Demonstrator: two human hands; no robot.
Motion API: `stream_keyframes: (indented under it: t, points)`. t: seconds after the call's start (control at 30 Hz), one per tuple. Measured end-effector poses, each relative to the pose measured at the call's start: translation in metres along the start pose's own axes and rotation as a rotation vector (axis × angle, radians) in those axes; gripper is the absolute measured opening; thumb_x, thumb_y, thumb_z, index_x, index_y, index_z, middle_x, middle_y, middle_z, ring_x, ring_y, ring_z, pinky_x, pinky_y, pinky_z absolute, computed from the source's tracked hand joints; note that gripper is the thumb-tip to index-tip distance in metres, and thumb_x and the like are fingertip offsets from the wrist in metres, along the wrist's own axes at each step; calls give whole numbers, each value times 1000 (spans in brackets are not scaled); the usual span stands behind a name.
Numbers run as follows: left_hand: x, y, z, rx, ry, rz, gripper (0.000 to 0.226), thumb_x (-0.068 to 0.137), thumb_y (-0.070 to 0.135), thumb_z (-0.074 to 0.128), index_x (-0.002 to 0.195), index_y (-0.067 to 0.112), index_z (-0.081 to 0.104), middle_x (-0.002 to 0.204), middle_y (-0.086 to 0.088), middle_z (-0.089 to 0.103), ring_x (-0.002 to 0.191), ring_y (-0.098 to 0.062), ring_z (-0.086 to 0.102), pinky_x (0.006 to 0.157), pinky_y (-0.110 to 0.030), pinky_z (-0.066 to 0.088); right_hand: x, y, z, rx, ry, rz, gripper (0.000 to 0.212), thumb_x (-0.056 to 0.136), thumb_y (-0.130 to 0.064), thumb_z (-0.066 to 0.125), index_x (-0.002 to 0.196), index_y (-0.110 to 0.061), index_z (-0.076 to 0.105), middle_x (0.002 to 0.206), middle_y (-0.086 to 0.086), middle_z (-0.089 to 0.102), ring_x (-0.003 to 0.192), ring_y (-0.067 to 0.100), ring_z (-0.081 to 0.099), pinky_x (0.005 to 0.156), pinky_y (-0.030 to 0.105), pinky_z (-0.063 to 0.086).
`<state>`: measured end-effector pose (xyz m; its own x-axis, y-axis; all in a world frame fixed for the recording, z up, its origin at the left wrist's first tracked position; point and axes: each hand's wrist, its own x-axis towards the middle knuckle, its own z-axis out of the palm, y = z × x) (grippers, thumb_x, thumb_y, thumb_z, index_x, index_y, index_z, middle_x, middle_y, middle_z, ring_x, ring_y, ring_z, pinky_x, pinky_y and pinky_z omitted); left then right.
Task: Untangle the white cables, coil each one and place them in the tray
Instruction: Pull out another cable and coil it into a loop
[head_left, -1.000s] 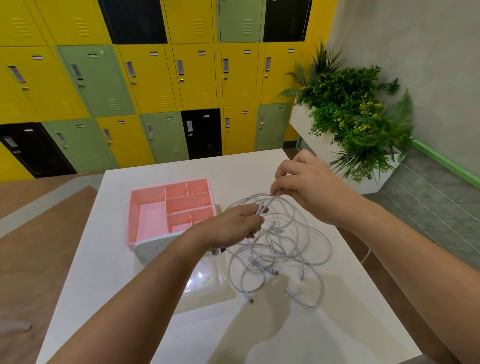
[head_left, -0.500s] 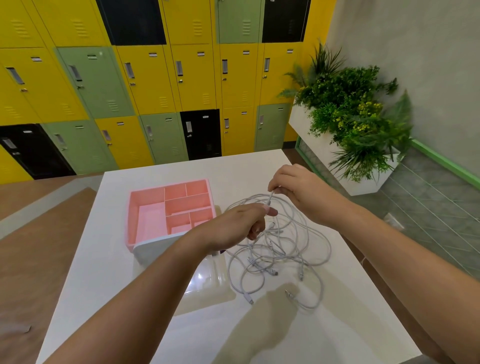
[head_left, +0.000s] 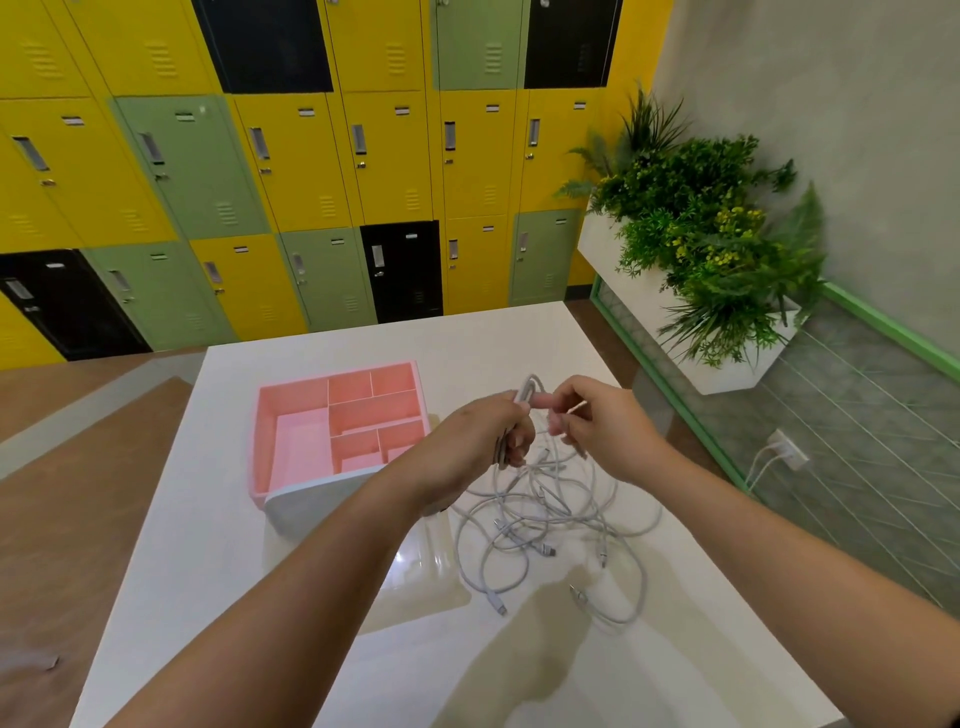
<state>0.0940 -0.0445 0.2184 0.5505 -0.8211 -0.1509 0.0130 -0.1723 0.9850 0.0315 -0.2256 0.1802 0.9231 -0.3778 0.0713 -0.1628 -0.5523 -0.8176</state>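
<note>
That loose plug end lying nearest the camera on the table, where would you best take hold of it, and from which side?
Judging by how it lies, pinch the plug end on its stiff connector from above, between thumb and finger. It lies flat on the white table at the near edge of the cable tangle, pointing away from the loops, so pulling toward the camera should draw it free.

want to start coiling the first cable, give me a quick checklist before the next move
1. Left hand grips a cable: ok, fingers closed round a strand.
2. Right hand holds cable: ok, pinching a strand beside the left.
3. Held cable free of the cable pile: not ok, strands still loop into it.
4. Cable ends findable: ok, plugs lie on the table.
5. Tray ready: ok, nothing seen in the visible compartments.
6. Number of cables: cannot tell.
</note>
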Motion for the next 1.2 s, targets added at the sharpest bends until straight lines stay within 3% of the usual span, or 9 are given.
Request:
stream_keyframes:
  t: [0.07,0.13,0.4,0.57,0.67,0.8,0.9,1.03,1.2]
  points:
    - [2,2,2,-106,33,-3,42,99,26,36,119,-5,56,66,8,47,63,-12,42,71,-29,39,-3,1,4,146,-27,81,22,89,2,61,79,-18,60,84,8,67,69,21,67,59,30,53]
    - [4,3,4,-147,52,10,40,104,29,30,123,7,58,67,4,41,64,-12,41,68,-26,38,-7,0,8,254,-52,140,14,89,3,61,83,-10,60,80,7,61,70,20,68,58,30,54]
    - [12,0,3,-320,155,38,41,105,27,28,105,8,63,55,7,31,52,-9,33,55,-22,33,-21,-18,21,268,-49,56,15,84,6,65,82,-3,53,79,9,59,63,13,65,57,27,55]
    - [8,1,4,-260,168,61,39,105,28,30,93,8,61,54,5,28,50,-11,29,52,-23,31,-22,-23,21,531,-85,174,28,84,13,57,100,-9,49,89,14,52,69,21,67,67,41,59]
    - [6,0,1,-228,149,64,39,104,28,31,88,10,61,55,4,28,51,-12,26,55,-28,25,-19,-23,15,400,-147,156,18,90,3,56,102,-12,57,101,11,55,79,19,65,67,31,56]
    - [4,-2,-3,-159,107,49,40,104,27,31,84,11,61,55,4,28,52,-14,24,56,-31,22,-12,-26,1,6,-18,-62,19,93,-12,58,105,-27,60,109,-4,52,89,3,56,74,10,44]
    - [4,-3,-3,-108,90,31,41,104,28,31,83,12,62,54,5,30,52,-13,26,56,-30,24,-10,-32,-3,69,13,-132,28,94,-6,56,110,-28,60,107,-6,51,88,9,58,77,19,53]
    - [5,-4,-1,-89,72,32,40,104,27,33,80,13,62,53,5,30,51,-12,25,55,-30,23,-9,-34,-7,222,-144,19,23,85,-8,57,104,-20,64,109,1,60,90,17,62,89,36,54]
    - [5,-2,-2,-81,65,51,41,104,27,31,81,12,61,51,6,33,50,-11,28,55,-30,25,-19,-35,-5,492,-283,85,29,76,-9,69,103,-8,62,102,8,65,91,19,66,90,34,55]
